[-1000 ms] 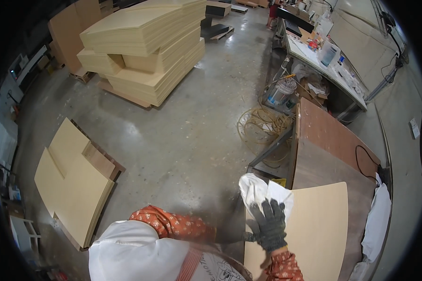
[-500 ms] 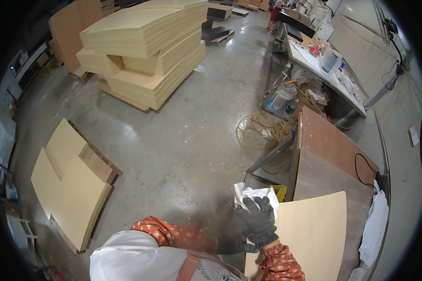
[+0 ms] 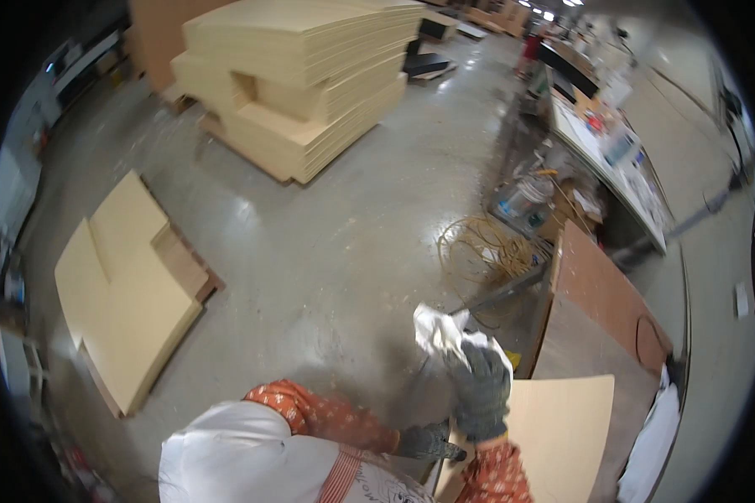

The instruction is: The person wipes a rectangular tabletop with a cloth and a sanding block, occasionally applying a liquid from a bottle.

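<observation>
My right hand [image 3: 481,390], in a dark grey glove, grips a crumpled white cloth [image 3: 439,329] at the far left corner of a pale, thin panel [image 3: 562,419]. The cloth sticks out past the panel's edge. Lower down, my left hand [image 3: 428,442], gloved alike, holds the panel's left edge, its thumb lying on top and the other fingers partly hidden. The panel rests on a brown, worn work board [image 3: 554,356]. Orange patterned sleeves cover both arms.
A tall stack of pale panels [image 3: 310,92] stands at the far left, with a lower pile [image 3: 126,293] on the floor nearer. Beyond the work board lie a coiled hose [image 3: 486,251], a bucket [image 3: 526,199] and a cluttered bench [image 3: 591,147]. White sheeting [image 3: 653,440] hangs at right.
The view has turned, so the background sits further right. My right hand has carried the cloth outward past the panel's far left corner. My left hand stays by the left edge.
</observation>
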`<state>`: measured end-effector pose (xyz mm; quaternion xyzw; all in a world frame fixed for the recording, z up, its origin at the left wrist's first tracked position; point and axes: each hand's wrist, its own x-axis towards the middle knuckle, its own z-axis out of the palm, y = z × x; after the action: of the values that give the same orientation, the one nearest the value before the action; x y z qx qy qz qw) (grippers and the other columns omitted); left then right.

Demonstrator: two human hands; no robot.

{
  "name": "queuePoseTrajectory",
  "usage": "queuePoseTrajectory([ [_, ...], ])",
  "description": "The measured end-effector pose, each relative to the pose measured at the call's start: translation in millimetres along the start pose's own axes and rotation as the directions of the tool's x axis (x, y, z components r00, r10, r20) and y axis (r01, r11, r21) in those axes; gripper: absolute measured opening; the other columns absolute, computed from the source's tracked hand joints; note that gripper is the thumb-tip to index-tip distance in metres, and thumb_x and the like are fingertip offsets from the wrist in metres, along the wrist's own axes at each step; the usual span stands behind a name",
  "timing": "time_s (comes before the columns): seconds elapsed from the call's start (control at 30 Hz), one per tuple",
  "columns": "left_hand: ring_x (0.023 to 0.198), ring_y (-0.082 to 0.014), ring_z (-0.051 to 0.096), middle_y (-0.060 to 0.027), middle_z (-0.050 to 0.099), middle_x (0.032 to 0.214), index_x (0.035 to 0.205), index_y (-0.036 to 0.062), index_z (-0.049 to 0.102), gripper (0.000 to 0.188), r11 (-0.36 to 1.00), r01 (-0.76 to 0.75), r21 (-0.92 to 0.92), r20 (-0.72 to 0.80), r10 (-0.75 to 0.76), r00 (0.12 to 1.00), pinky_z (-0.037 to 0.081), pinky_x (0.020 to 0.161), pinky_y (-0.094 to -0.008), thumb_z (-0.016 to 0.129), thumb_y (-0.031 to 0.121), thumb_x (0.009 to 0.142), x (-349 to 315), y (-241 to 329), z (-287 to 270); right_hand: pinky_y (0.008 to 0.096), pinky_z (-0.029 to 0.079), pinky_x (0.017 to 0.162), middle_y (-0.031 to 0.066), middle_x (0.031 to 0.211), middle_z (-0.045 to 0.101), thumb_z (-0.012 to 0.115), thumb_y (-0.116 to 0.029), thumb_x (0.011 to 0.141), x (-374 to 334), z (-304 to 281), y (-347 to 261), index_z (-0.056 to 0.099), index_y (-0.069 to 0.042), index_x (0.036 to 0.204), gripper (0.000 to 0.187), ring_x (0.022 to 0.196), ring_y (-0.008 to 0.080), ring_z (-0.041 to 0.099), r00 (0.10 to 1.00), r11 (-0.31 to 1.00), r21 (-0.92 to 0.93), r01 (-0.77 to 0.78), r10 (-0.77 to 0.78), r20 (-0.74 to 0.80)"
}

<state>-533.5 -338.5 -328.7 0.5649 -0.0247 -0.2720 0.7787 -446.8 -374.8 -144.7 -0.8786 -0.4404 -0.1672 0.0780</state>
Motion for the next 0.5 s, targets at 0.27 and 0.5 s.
queuePoseTrajectory([
  [0.27,0.091,-0.0282,0.056,-0.0139,0.059,0.099,0.101,0.0002,0.052,0.031,0.992,-0.127,0.008,-0.137,0.127,0.982,0.048,0.081,-0.0364,0.058,0.023,0.081,19.0,6.0,3.0,0.0464,0.039,0.097,0.0142,0.116,0.057,0.062,-0.007,0.07,-29.1,22.0,-14.5,0.064,-0.014,0.111,0.041,0.106,0.0356,0.052,0.925,0.972,-0.107,-0.209,0.232,0.301],
  [0.5,0.089,-0.0295,0.056,-0.014,0.059,0.097,0.097,0.0003,0.053,0.029,0.987,-0.163,0.007,-0.152,0.163,0.975,0.048,0.08,-0.0366,0.058,0.022,0.08,36.2,5.1,21.8,0.037,0.042,0.096,0.0153,0.115,0.059,0.051,0.005,0.081,14.0,39.6,25.1,0.061,-0.004,0.114,0.035,0.108,0.0278,0.055,0.908,0.844,0.334,-0.42,0.397,0.137],
])
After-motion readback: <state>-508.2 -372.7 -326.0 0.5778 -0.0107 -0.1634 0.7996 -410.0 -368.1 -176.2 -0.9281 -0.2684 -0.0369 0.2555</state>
